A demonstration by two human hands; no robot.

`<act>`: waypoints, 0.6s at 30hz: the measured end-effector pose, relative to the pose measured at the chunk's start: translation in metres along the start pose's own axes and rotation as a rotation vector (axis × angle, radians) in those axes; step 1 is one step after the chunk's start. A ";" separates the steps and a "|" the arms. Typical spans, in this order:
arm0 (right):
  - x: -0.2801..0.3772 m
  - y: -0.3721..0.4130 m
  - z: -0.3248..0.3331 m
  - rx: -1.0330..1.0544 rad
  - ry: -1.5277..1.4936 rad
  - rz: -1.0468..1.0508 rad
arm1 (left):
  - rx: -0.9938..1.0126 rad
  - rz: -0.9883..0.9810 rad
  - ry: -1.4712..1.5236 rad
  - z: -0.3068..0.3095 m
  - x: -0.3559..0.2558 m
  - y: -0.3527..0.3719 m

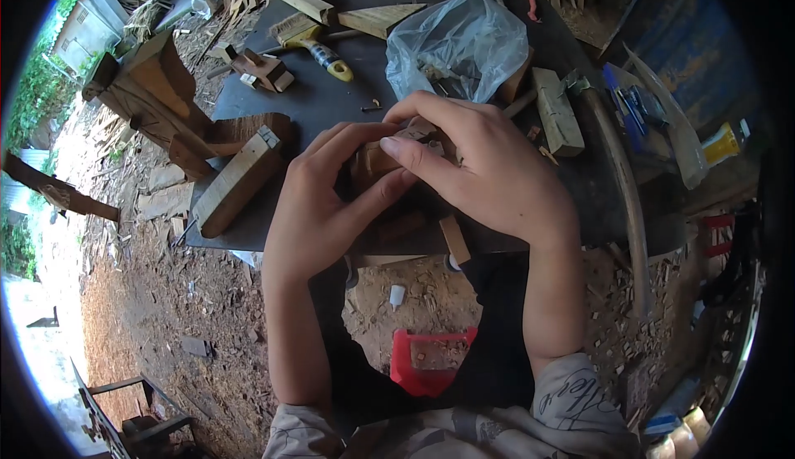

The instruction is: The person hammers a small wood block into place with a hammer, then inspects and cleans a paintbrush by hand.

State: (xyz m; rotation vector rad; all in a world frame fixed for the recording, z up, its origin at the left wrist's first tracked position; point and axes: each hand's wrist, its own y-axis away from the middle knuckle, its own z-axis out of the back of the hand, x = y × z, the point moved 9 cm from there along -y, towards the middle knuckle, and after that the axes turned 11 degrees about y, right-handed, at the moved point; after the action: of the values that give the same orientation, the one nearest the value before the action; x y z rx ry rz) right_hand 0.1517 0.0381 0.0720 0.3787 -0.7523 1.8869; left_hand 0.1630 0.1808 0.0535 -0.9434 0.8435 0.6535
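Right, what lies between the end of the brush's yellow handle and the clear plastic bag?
Just bare dark tabletop between the handle end and the bag, as the head view shows.

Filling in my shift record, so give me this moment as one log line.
left hand: on wooden piece | right hand: on same piece | brush: lying on table
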 end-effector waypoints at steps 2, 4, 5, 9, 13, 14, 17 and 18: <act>0.005 -0.002 -0.001 -0.005 -0.001 0.010 | 0.000 -0.008 -0.016 0.003 -0.002 0.002; 0.009 -0.001 0.001 -0.035 -0.027 0.037 | 0.008 0.017 -0.025 0.004 -0.003 0.004; 0.008 0.000 -0.001 -0.015 -0.007 -0.010 | 0.005 -0.012 -0.030 0.005 -0.003 0.004; 0.010 0.001 -0.001 -0.074 -0.008 0.048 | 0.008 -0.012 -0.022 0.006 -0.006 0.005; 0.009 0.003 0.001 -0.078 -0.007 0.059 | 0.012 -0.013 -0.036 0.003 0.000 0.005; 0.009 0.003 0.000 -0.078 -0.002 0.058 | 0.010 -0.004 -0.033 0.003 0.001 0.005; 0.006 0.003 -0.001 0.010 0.014 -0.026 | 0.010 -0.012 -0.043 0.002 0.000 0.005; 0.007 0.003 0.000 -0.010 0.018 -0.009 | 0.010 -0.012 -0.042 0.002 0.001 0.005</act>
State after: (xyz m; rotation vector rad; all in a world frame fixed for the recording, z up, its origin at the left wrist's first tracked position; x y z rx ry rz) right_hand 0.1462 0.0422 0.0745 0.3578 -0.7464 1.8755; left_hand 0.1600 0.1850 0.0515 -0.9219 0.8029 0.6563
